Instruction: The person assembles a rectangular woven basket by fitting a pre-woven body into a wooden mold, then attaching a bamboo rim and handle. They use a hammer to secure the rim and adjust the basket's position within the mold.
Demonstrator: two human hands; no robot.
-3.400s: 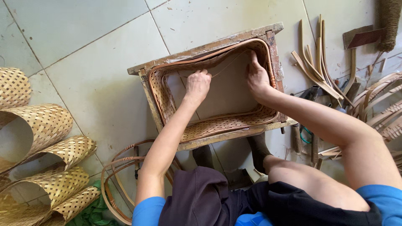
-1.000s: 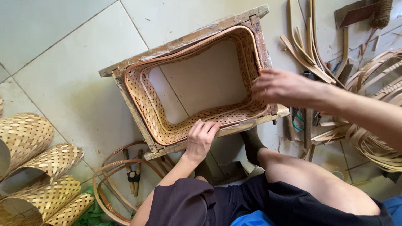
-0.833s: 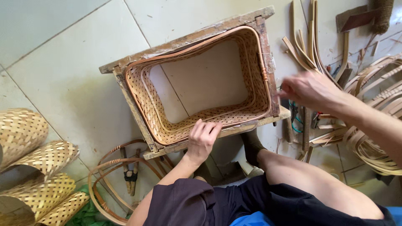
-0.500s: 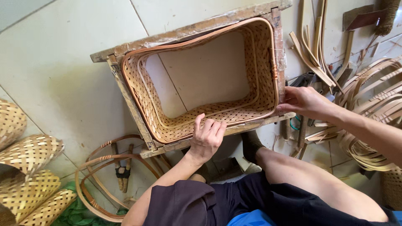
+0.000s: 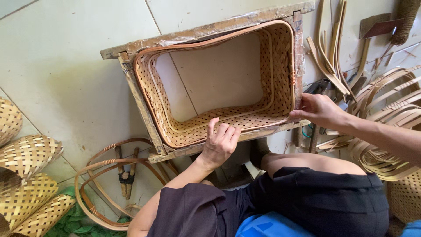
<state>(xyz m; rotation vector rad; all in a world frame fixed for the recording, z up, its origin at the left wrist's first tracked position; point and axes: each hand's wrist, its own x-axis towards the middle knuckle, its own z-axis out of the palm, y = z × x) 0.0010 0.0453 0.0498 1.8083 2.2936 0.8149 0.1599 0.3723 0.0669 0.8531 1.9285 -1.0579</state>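
Step in hand looks like seating the woven basket (image 5: 219, 118) inside the wooden frame (image 5: 206, 30) on the floor. Left hand (image 5: 219, 142) flat, fingers spread on near rim; right hand (image 5: 318, 109) pinching right rim corner. Next probably needs even pressure along rim.

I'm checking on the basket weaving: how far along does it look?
Done: the woven basket wall sits inside the wooden frame, rim strip fitted. In hand: left hand presses the near edge, right hand grips the corner. Left: the bottom is open; the loose hoops lie unused.
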